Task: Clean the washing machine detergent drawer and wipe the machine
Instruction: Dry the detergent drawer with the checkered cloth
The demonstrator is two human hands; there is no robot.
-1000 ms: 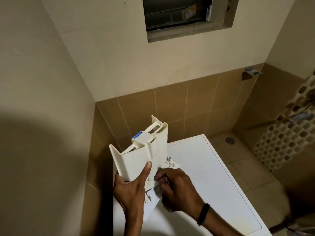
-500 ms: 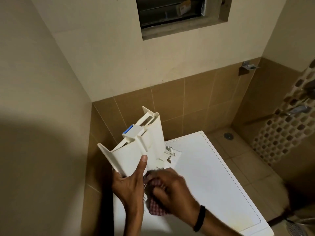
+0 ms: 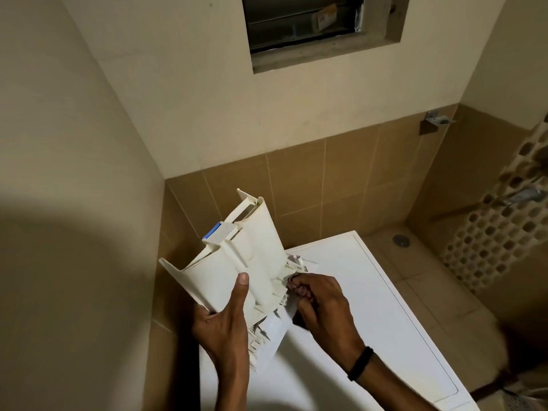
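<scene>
Hands meet above the washing machine (image 3: 385, 321) and its white top. The left hand (image 3: 221, 324) grips the detergent drawer (image 3: 237, 262) from beneath, thumb laid straight up its pale face, and holds it upright, tilted left. The right hand (image 3: 321, 307), with a black wristband (image 3: 360, 367), curls tight at the drawer's lower right edge, and a scrap of reddish cloth (image 3: 300, 290) shows between its fingers. Beyond are brown wall tiles (image 3: 296, 179) and a louvred window (image 3: 308, 22).
</scene>
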